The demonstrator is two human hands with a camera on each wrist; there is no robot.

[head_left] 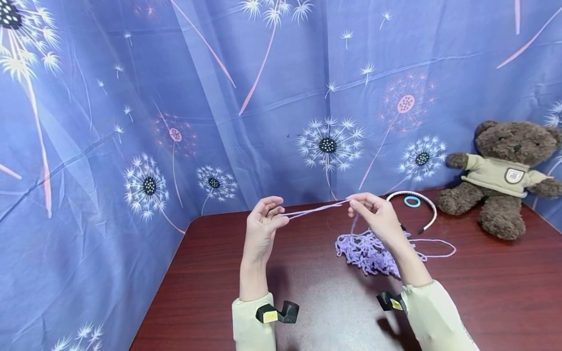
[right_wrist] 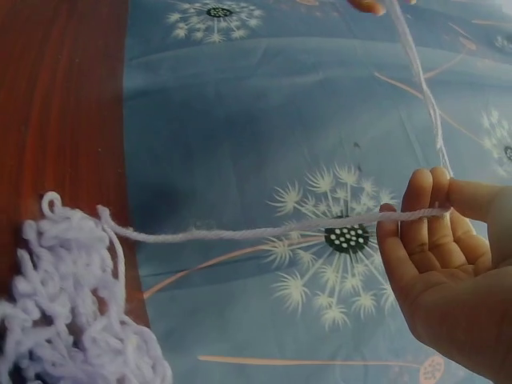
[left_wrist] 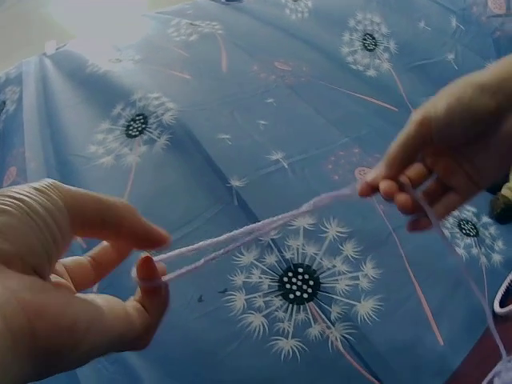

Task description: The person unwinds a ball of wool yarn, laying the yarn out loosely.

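Note:
A doubled strand of lilac yarn (head_left: 313, 210) stretches between both hands above the table. My left hand (head_left: 264, 226) holds its looped end with curled fingers; in the left wrist view the loop (left_wrist: 208, 250) runs in at the thumb and fingertips. My right hand (head_left: 373, 212) pinches the other end between thumb and fingers. From the right hand a single strand (right_wrist: 264, 232) leads down to a loose tangled heap of lilac yarn (head_left: 366, 253) on the table, partly hidden behind the right forearm.
Behind the heap lie a white headband (head_left: 423, 197) and a small turquoise ring (head_left: 411, 202). A brown teddy bear (head_left: 505, 178) in a pale shirt sits at the back right of the dark red table (head_left: 210, 282). A blue dandelion-print curtain (head_left: 272, 146) hangs behind.

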